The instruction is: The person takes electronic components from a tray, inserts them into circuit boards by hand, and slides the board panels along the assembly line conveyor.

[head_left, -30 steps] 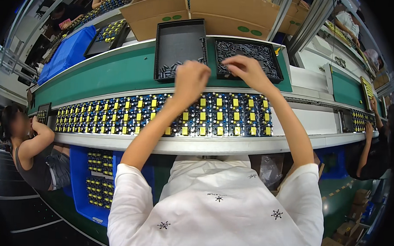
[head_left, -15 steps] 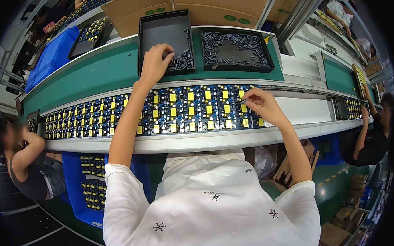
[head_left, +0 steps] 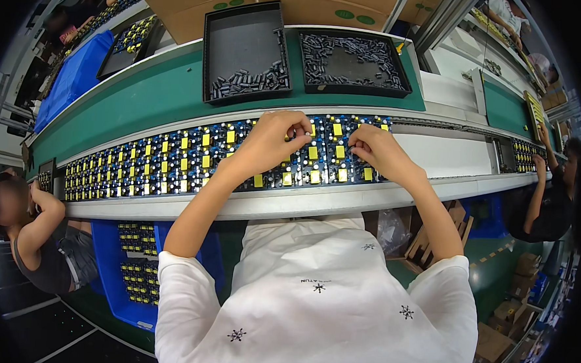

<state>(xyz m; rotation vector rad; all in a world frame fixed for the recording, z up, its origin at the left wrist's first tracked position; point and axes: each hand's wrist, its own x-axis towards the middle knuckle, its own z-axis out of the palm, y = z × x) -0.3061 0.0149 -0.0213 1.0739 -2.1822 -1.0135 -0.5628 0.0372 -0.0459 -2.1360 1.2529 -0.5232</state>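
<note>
Over the row of circuit boards, which carry yellow blocks and small dark parts, my left hand is closed, thumb and fingertips together. Whatever it pinches is too small to name. To its right, my right hand has its fingers pinched low above the boards near the row's right end; what it holds is hidden. Beyond my left hand lies a black tray with dark cylindrical capacitors heaped along its near side. A second black tray, right of it, holds many more of them.
The boards lie along a conveyor with a pale front rail. Cardboard boxes stand behind the trays. A blue bin with more boards is below at left. Other people work at the left, the right and the far side.
My left hand has left the near edge of the left tray and come down right over the boards. My right hand has shifted slightly, staying pinched. The boards have moved a little right.
</note>
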